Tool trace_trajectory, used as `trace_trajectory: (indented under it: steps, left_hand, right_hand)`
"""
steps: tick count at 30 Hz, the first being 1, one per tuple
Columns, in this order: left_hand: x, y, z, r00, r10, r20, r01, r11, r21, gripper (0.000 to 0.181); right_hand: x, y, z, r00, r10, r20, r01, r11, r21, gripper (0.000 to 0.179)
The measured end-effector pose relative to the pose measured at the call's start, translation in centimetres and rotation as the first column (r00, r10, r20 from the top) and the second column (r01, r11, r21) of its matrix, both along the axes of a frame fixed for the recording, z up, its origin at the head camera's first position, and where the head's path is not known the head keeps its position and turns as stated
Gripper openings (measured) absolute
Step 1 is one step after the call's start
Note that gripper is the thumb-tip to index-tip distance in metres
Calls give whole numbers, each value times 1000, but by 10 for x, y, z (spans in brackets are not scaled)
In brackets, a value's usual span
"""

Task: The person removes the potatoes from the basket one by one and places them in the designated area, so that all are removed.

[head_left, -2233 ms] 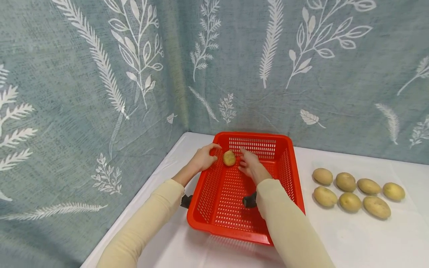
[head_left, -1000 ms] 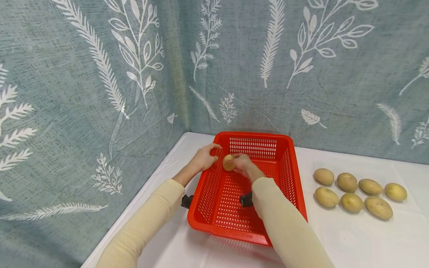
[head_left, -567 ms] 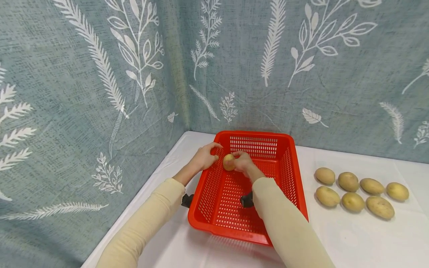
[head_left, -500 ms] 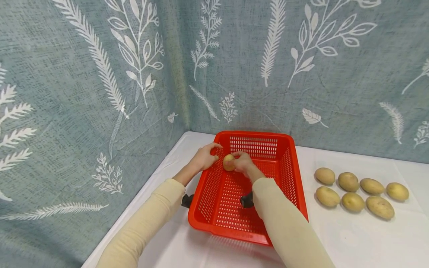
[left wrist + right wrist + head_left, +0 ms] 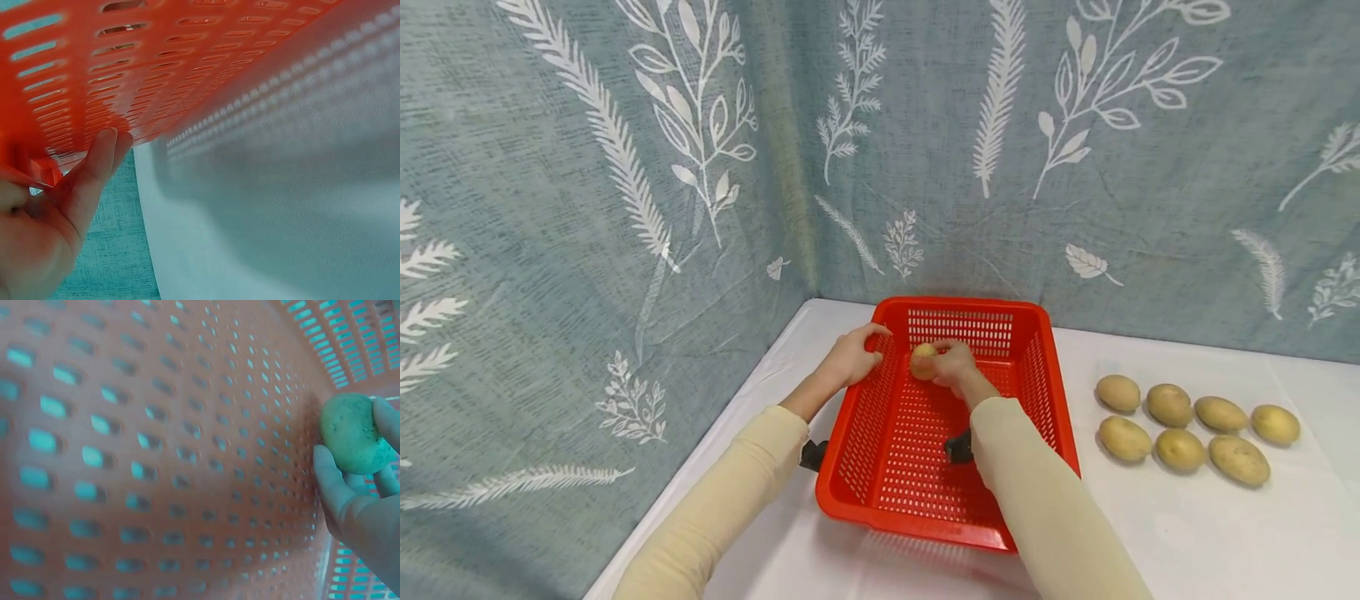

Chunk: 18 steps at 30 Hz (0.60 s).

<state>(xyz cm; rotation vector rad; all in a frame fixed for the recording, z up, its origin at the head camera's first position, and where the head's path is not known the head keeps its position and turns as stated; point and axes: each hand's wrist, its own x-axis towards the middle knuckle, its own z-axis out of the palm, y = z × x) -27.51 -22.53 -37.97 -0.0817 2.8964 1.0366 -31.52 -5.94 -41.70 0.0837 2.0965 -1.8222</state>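
A red perforated plastic basket [image 5: 917, 528] stands on the table. My left hand [image 5: 850, 357] grips the basket's left rim near the back. In the left wrist view, that hand's thumb [image 5: 97, 162] lies along the outer wall, and the curled fingers go over the rim. Inside the basket's back left part, my right hand [image 5: 957, 368] holds a potato [image 5: 922, 361] between thumb and fingers. The right wrist view shows this potato [image 5: 350, 428] close to the perforated wall, with fingertips around it. Whether it still touches the basket floor, I cannot tell.
Several potatoes [image 5: 1180, 450] lie in two rows on the white tablecloth [image 5: 1187, 542] right of the basket. A patterned grey-green curtain [image 5: 955, 250] hangs close behind the basket and along the left side. Dark devices [image 5: 958, 448] sit at both wrists.
My right hand has closed on the potato and shifted it slightly right, away from the basket's left wall. My left hand has stayed on the rim. The head view has turned slightly.
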Motion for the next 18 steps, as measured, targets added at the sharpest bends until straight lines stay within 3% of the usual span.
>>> trace_trajectory:
  steps: [10, 18]
  left_hand:
    - [0, 2, 2, 1000, -19, -12, 18, 1000, -25, 40]
    - [0, 0, 3, 1000, -10, 3, 10, 1000, -22, 41]
  right_hand:
    - [-8, 23, 17, 999, 42, 30, -42, 999, 32, 49]
    - [-18, 47, 48, 990, 137, 46, -138, 990, 13, 55]
